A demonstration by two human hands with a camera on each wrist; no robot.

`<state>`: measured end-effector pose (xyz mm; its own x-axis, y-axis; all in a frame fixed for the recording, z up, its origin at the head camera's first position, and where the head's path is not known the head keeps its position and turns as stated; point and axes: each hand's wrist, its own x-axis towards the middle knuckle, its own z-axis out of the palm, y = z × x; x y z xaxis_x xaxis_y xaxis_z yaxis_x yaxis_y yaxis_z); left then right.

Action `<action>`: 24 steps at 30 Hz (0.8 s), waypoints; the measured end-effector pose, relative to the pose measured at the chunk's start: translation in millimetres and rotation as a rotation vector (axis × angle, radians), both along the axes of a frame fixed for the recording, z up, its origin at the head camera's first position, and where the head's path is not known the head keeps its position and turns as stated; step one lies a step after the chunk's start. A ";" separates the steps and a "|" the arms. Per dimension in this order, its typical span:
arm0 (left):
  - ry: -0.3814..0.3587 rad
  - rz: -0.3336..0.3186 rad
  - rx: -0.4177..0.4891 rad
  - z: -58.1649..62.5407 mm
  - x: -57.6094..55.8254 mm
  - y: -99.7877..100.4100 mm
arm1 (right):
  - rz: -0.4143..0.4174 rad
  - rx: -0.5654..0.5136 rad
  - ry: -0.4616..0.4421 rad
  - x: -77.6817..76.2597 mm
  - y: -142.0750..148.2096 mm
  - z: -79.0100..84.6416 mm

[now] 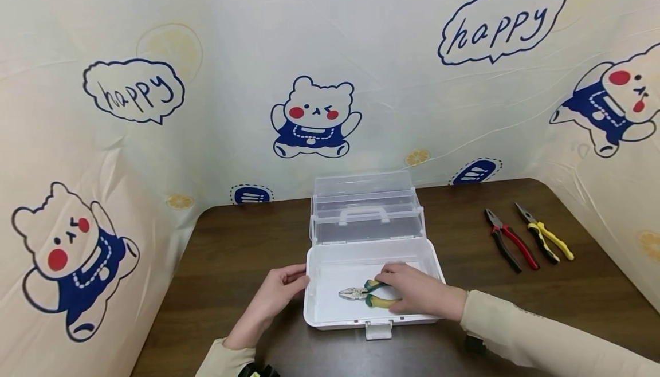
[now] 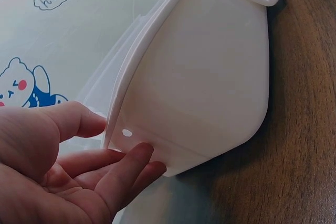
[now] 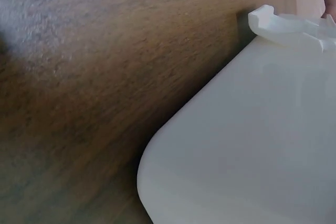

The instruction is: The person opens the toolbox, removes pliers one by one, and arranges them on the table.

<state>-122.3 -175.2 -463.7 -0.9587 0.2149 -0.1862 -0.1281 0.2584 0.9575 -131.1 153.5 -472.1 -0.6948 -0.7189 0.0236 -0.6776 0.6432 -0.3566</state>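
A white plastic storage box (image 1: 330,321) stands on the table with its clear lid raised. My left hand (image 1: 281,291) holds the box's left side; in the left wrist view, that hand (image 2: 79,166) has its thumb at the rim and fingers against the outer wall. Inside the box, combination pliers (image 1: 356,293) with green-and-yellow handles lie over the floor, jaws pointing left. My right hand (image 1: 415,291) reaches over the right side and grips the ends of their handles, partly hiding them. The right wrist view shows only the box's outer wall (image 3: 247,129), not that hand.
To the right on the brown wooden table (image 1: 247,234) lie red-and-black pliers (image 1: 507,239) and yellow-and-black long-nose pliers (image 1: 543,234). The raised clear lid (image 1: 366,231), with a handle, stands behind the box. A front latch (image 1: 378,331) hangs open. A printed curtain (image 1: 392,108) surrounds the table.
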 end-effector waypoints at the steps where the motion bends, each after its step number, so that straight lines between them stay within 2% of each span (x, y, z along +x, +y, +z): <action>1: -0.006 0.001 0.007 -0.5 0.0 0.0 | 0.004 -0.002 0.007 0.2 0.2 0.2; 3: -0.013 0.000 0.017 -0.8 0.2 0.0 | 0.010 -0.012 0.011 0.9 0.8 1.6; 8: -0.030 0.002 0.034 -0.4 0.9 -0.1 | -0.003 -0.048 -0.058 1.6 4.4 5.5; 15: -0.037 0.000 0.018 0.5 0.9 0.8 | 0.007 -0.078 -0.063 4.0 12.4 13.8; 24: -0.042 0.020 0.007 2.1 0.1 0.8 | -0.071 -0.120 -0.166 12.6 22.5 34.6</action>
<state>-122.2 -174.4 -461.6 -0.9542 0.1970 -0.2250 -0.1732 0.2491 0.9529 -118.4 176.0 -437.5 -0.7449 -0.6671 -0.0124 -0.5580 0.6331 -0.5365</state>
